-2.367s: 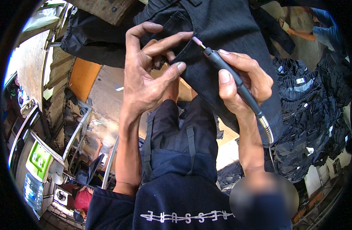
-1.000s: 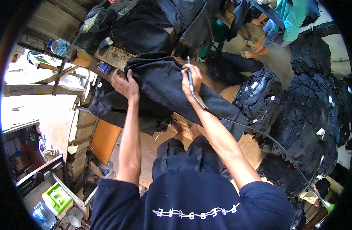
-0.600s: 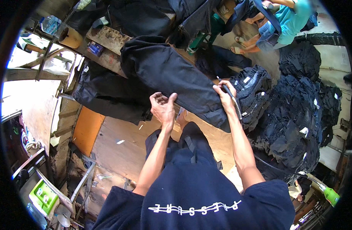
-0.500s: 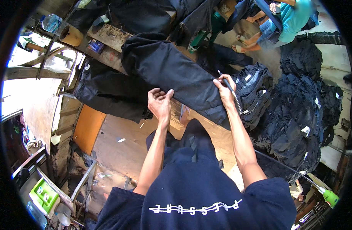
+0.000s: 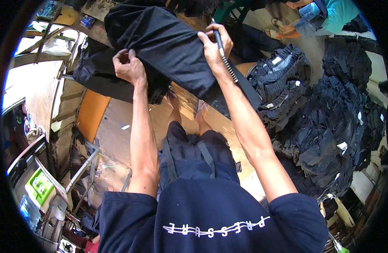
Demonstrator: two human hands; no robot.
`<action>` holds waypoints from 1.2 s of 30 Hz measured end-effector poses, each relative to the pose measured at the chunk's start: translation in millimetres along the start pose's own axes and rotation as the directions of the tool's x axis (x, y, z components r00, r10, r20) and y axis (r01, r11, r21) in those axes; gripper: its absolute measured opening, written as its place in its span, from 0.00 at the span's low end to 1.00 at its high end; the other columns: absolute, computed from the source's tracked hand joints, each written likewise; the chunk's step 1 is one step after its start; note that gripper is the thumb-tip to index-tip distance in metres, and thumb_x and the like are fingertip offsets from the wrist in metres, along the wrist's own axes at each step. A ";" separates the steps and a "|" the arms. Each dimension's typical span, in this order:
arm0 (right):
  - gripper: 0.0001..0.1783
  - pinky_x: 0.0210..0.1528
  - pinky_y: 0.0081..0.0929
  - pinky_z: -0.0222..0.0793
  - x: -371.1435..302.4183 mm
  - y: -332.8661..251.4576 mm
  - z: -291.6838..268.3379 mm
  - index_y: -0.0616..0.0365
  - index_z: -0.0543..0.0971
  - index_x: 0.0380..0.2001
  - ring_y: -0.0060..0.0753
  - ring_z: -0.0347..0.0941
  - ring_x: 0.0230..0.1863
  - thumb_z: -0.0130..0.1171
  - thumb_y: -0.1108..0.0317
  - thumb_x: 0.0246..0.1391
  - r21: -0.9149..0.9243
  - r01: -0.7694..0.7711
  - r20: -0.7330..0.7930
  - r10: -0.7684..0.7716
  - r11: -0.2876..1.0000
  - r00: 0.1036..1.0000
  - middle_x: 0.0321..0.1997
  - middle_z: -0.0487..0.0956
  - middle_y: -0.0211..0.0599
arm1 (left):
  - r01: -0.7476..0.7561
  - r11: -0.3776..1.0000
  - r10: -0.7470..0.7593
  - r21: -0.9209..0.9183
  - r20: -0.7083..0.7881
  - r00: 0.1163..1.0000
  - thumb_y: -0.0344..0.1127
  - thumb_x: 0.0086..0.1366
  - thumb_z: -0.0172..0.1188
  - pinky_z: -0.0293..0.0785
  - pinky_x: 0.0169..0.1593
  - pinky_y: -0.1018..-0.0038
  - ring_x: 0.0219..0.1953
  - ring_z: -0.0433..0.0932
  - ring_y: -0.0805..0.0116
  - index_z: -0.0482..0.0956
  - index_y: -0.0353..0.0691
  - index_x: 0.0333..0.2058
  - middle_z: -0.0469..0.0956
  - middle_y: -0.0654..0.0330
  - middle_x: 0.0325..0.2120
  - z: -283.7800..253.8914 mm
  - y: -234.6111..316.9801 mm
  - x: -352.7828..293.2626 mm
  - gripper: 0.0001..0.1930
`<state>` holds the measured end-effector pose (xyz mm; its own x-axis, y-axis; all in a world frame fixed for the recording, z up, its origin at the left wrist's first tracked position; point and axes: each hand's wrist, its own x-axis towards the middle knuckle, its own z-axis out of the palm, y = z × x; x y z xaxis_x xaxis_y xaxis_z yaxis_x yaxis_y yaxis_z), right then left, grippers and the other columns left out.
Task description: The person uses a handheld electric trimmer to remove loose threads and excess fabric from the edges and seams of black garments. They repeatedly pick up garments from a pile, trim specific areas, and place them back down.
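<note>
A long black garment (image 5: 168,46), shaped like a trouser leg, lies slantwise across the bench in front of me and hangs over its near edge. My left hand (image 5: 130,67) is at its near left edge, fingers curled and thumb and fingertips pinching the cloth. Held in my right hand (image 5: 217,45) is a slim black pen-shaped tool (image 5: 219,42) with a coiled spring-like tail running down along my wrist. That hand's thumb and fingers rest by the garment's far right part. Another black garment (image 5: 105,67) hangs to the left, partly under the first.
A bundle of black garments (image 5: 278,76) stands right of my right hand, and a large dark heap of cloth (image 5: 320,130) lies beyond it. At the upper right sits a person in a turquoise top (image 5: 339,17). A green tray (image 5: 40,188) is at the lower left.
Both hands have moved up and left in view, and the garment appears higher too. My left fingers, looser before, have closed at the cloth. The right hand keeps the tool.
</note>
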<state>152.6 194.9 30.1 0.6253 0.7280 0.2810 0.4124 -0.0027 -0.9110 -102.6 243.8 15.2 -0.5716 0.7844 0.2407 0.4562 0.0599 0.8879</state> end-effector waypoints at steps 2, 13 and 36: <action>0.12 0.38 0.21 0.74 -0.4 -5.2 -35.7 0.58 0.87 0.41 0.14 0.77 0.35 0.80 0.68 0.59 0.087 0.032 0.026 -0.034 0.996 0.999 0.32 0.85 0.25 | 0.139 0.986 -0.141 -0.090 -0.018 0.990 0.33 0.65 0.78 0.78 0.48 0.68 0.39 0.81 0.65 0.74 0.33 0.55 0.82 0.55 0.37 -6.8 40.1 -29.1 0.26; 0.21 0.54 0.33 0.80 -60.9 11.0 -146.4 0.56 0.87 0.50 0.41 0.88 0.50 0.81 0.72 0.54 -0.026 0.213 0.326 -0.193 0.977 0.925 0.50 0.89 0.42 | 0.394 0.918 -0.325 -0.041 0.490 0.809 0.42 0.58 0.87 0.68 0.70 0.59 0.64 0.69 0.55 0.49 0.41 0.67 0.67 0.43 0.61 -35.1 79.2 -220.2 0.54; 0.19 0.59 0.38 0.83 -97.6 15.7 -165.0 0.68 0.84 0.55 0.46 0.89 0.50 0.65 0.68 0.67 0.077 0.195 0.335 -0.210 0.978 0.918 0.49 0.90 0.53 | 0.432 0.885 -0.304 -0.172 0.489 0.817 0.47 0.51 0.91 0.80 0.41 0.80 0.35 0.79 0.75 0.68 0.25 0.63 0.80 0.57 0.40 -51.4 65.4 -212.5 0.51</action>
<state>207.3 10.7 38.2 0.2658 0.8990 0.3482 0.4742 0.1926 -0.8591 13.7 49.3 42.3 -0.2722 0.9251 -0.2649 0.0392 0.2857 0.9575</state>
